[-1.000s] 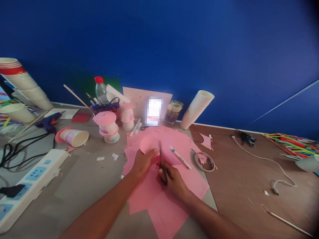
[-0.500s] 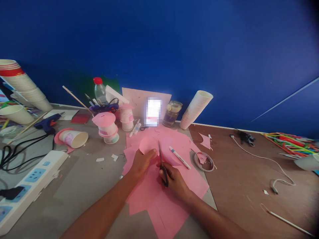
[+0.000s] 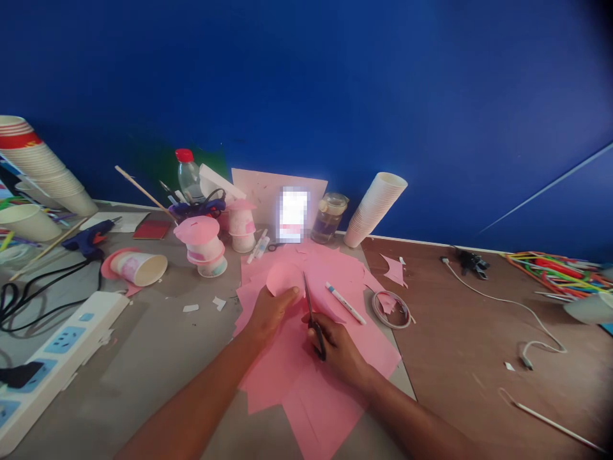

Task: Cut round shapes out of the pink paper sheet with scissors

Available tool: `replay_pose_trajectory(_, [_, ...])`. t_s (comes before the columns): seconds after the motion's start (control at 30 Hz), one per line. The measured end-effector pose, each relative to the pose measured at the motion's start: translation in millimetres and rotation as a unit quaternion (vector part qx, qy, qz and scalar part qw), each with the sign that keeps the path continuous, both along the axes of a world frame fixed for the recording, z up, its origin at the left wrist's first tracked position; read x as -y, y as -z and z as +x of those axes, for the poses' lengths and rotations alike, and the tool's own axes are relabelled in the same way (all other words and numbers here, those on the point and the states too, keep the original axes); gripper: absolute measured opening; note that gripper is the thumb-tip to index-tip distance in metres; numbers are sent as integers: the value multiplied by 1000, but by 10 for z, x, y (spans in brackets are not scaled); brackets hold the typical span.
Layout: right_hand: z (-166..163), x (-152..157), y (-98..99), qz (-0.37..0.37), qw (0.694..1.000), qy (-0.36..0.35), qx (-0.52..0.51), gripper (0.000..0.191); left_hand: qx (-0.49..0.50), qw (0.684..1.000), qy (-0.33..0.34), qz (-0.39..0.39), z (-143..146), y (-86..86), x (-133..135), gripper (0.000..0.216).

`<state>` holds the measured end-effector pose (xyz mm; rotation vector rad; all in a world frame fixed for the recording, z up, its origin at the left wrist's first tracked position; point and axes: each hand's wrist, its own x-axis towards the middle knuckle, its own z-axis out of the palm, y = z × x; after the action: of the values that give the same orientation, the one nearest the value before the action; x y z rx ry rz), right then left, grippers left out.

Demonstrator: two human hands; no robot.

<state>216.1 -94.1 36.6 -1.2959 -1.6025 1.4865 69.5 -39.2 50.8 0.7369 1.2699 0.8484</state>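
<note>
paper piece: we hold a rounded pink paper piece [image 3: 283, 280] in our left hand [image 3: 269, 311], lifted just above the pink sheets [image 3: 316, 377] spread on the tabletop [image 3: 158, 358].
scissors: our right hand [image 3: 338, 345] is closed through the handles of the scissors [image 3: 311, 316]; the blades point away from us, narrow, right beside the piece's right edge.
left grip: thumb and fingers pinched on the lower edge of the piece.
progress: the piece already looks round along its top; we judge the trimming well along, with the edge by the blades left to finish.
done work: pink-capped cups [image 3: 204, 246] stand behind to the left, one cup [image 3: 138, 267] lying on its side.
nearby: a pen [image 3: 345, 303] and a tape ring [image 3: 393, 310] lie just right of the scissors.
in the way: nothing crowds the blades; the loose sheets lie under both hands.
further off: a cup stack [image 3: 376, 207], a power strip [image 3: 57, 348].
</note>
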Motion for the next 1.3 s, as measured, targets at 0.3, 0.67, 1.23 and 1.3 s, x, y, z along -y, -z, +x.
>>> replay_pose_trajectory(0.3, [28, -7, 3, -11, 1000, -15, -15, 41, 2, 1000, 20, 9, -23, 41, -22, 59])
replay_pose_trajectory(0.67, [37, -5, 56, -20, 999, 7, -35, 39, -16, 998, 60, -19, -12, -27, 7, 53])
replay_pose_trajectory(1.23, [48, -21, 42, 4, 999, -2, -44, 39, 3, 994, 110, 11, -26, -25, 7, 45])
replay_pose_trajectory(1.3, [47, -21, 36, 7, 999, -3, -45, 39, -9, 995, 98, 8, -24, -16, 9, 47])
